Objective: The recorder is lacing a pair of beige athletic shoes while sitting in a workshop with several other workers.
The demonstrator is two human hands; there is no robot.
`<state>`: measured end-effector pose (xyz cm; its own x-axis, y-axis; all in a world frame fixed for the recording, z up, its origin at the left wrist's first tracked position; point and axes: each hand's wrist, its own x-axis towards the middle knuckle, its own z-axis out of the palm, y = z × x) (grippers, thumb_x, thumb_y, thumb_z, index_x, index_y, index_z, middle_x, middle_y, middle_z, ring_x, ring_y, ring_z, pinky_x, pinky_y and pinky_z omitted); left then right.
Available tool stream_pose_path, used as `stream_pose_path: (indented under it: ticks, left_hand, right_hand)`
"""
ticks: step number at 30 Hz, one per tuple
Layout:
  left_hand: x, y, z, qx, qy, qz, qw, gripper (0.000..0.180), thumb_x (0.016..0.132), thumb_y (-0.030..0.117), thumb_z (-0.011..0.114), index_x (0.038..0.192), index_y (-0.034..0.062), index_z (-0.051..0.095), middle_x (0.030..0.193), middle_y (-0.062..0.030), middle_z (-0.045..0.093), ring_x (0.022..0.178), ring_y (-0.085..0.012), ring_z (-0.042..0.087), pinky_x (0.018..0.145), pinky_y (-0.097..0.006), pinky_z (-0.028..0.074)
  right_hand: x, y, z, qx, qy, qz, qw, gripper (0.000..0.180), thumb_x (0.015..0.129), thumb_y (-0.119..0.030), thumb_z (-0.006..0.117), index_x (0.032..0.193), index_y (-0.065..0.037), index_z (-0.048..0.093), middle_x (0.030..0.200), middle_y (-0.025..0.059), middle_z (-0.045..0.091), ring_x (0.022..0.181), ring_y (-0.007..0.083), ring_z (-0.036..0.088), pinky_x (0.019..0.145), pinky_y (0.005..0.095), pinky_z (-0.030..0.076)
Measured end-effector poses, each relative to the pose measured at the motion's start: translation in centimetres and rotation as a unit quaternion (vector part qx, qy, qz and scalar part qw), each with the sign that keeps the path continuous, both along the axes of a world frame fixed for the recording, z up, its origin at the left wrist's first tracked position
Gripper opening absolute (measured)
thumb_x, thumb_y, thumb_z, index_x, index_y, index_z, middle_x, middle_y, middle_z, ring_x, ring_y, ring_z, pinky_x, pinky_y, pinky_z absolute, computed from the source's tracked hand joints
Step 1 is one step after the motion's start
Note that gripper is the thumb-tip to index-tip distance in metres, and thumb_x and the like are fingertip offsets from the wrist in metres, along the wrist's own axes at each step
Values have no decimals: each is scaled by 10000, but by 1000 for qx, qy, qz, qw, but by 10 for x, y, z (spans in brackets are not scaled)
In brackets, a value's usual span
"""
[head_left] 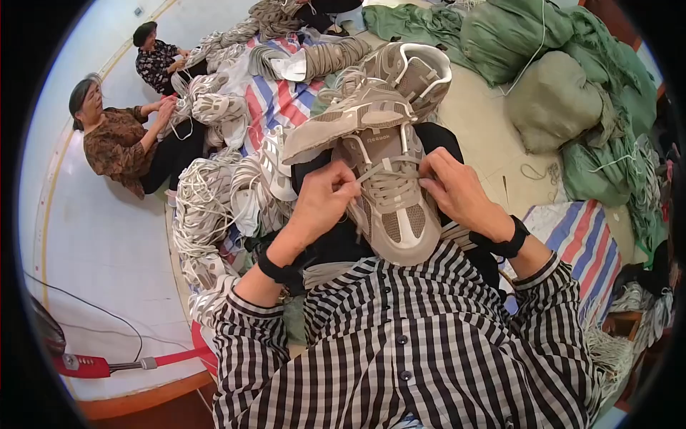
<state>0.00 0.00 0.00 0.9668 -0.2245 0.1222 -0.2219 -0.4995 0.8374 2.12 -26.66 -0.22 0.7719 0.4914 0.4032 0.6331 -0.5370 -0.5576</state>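
A taupe and beige shoe upper [406, 230] lies in my lap, its toe toward my body. A flat light shoelace [391, 171] crosses its tongue in several rows. At the upper's left edge, my left hand [323, 200] pinches the lace between thumb and forefinger. My right hand [463, 187] is closed at the right row of eyelets, its fingertips on the lace there and partly hidden. Just beyond the tongue rests another upper [350, 114], tipped on its side. Behind that is a further upper [423, 80] with a pale collar lining.
Bundled uppers and laces [207, 200] are heaped at my left on a striped sheet [275, 107]. Two people [118, 146] sit at the far left, and another is partly visible at the top. Green sacks [557, 100] stand at the far right. A red strap [175, 356] lies at the lower left.
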Motion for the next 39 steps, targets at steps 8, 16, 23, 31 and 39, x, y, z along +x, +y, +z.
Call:
stream_pose_path:
  ticks: [8, 16, 23, 31, 39]
  left_hand:
    - [-9, 23, 17, -46, 106, 29, 993, 70, 866, 26, 566, 826, 2, 515, 663, -46, 571, 570, -110, 533, 530, -256, 427]
    - [-39, 97, 15, 109, -44, 119, 986, 83, 841, 17, 577, 816, 14, 498, 553, -68, 512, 503, -178, 501, 510, -316, 395]
    - [-55, 102, 8, 100, -7, 120, 988, 85, 846, 23, 575, 823, 17, 494, 561, -66, 515, 512, -170, 502, 525, -302, 398]
    - [-58, 123, 5, 121, -25, 150, 981, 86, 843, 17, 576, 819, 23, 494, 568, -57, 520, 510, -152, 504, 522, -296, 402]
    - [-53, 112, 0, 79, 8, 136, 988, 91, 858, 0, 566, 811, 21, 491, 568, -34, 524, 495, -119, 479, 498, -269, 389]
  right_hand:
    - [14, -15, -3, 183, 264, 71, 944, 129, 834, 6, 596, 900, -15, 488, 695, 8, 482, 602, 114, 475, 556, 275, 395]
    - [1, -36, 51, -52, 177, -15, 983, 179, 773, -51, 649, 910, -29, 535, 642, 77, 540, 577, 187, 502, 557, 315, 392]
    - [6, -28, 40, 33, 102, -25, 994, 157, 773, -24, 638, 907, -9, 558, 747, 130, 590, 638, 283, 551, 610, 373, 445]
    - [27, -34, 20, 70, 86, -57, 992, 117, 854, -82, 619, 934, 1, 597, 778, 83, 606, 648, 156, 554, 607, 309, 450]
    - [68, -38, 3, 283, 279, -15, 918, 150, 900, -106, 504, 906, -47, 641, 818, -8, 612, 741, 88, 554, 656, 254, 464]
